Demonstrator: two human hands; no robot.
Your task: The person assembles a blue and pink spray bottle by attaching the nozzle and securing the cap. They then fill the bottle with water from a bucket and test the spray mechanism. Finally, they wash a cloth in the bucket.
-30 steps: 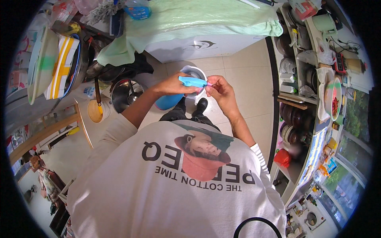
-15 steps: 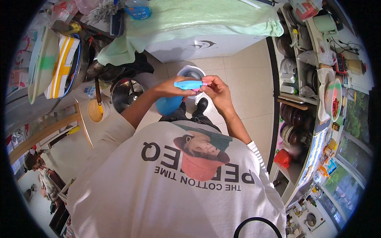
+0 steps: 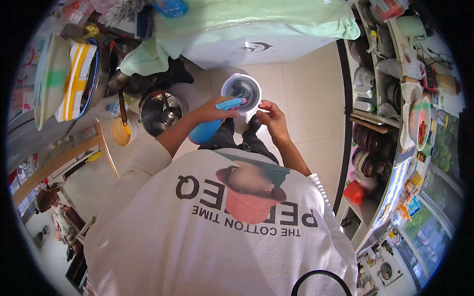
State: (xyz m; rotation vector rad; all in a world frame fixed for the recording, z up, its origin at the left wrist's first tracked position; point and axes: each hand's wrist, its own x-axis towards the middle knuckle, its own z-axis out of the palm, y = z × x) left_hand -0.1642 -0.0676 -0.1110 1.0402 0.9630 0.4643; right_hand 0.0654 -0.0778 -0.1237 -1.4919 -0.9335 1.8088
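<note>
Since the earlier frames both hands have drawn slightly apart, and the blue bottle now tilts with its cap end toward the container rather than lying level across its mouth.

Nearest the camera is the person's white printed shirt (image 3: 232, 222), filling the lower half of the view. From it the two forearms reach forward. The left hand (image 3: 213, 114) is closed around the neck of a blue bottle (image 3: 206, 129), whose rounded body hangs below the wrist while its light blue cap end (image 3: 232, 104) points up and to the right, just at the rim of the container. The right hand (image 3: 270, 118) is just beside that cap end, fingers loosely curled with the thumb and fingertips pinched together; whether it holds something small I cannot tell.

Beyond the hands, a round white container (image 3: 241, 89) stands open on the tiled floor (image 3: 306, 89), with dark contents inside. To the left a steel pot (image 3: 160, 113) sits on the floor, and an orange ladle (image 3: 120, 129) lies near it. Farther off, a pale green cloth (image 3: 237, 19) covers a white appliance. Shelves (image 3: 380, 98) of dishes run along the right.
</note>
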